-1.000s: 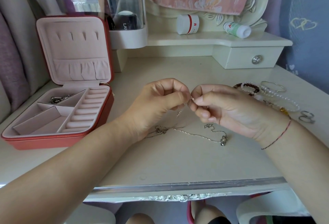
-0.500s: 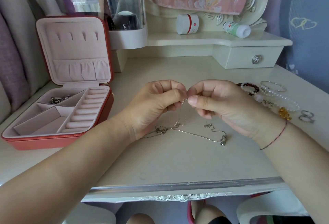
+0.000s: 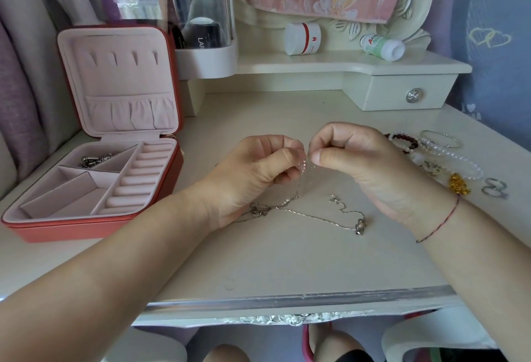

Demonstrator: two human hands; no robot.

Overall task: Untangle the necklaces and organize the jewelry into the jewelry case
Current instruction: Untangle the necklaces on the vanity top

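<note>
Over the counter's (image 3: 287, 261) middle, left hand (image 3: 258, 169) and right hand (image 3: 353, 160) meet fingertip to fingertip. Each pinches the thin silver chain necklaces (image 3: 316, 216) at one raised spot, fingers curled tight on both. Rest of the chains trails onto the counter between the wrists, with a heart pendant (image 3: 360, 225) toward the right wrist and a knotted clump (image 3: 260, 209) by the left wrist.

Step in hand, as I judge it: untangling, picking at a knot or clasp; too fine to tell which. At the left edge sits the open red jewelry case with pink lining (image 3: 94, 226), some small silver pieces (image 3: 93, 159) in its back-left compartment. Along the right edge wait bead and pearl bracelets (image 3: 459, 160), a gold charm (image 3: 459, 184) and silver rings (image 3: 495, 187), not yet cased.

Next move likely calls for a gentle pull apart so links don't cinch tighter, then a freed chain goes to the case.

Versus a second ago: right hand has rolled knuckles-up; pinch point holds the same spot; a strand now hangs down to the counter; pendant and case unmoved.
</note>
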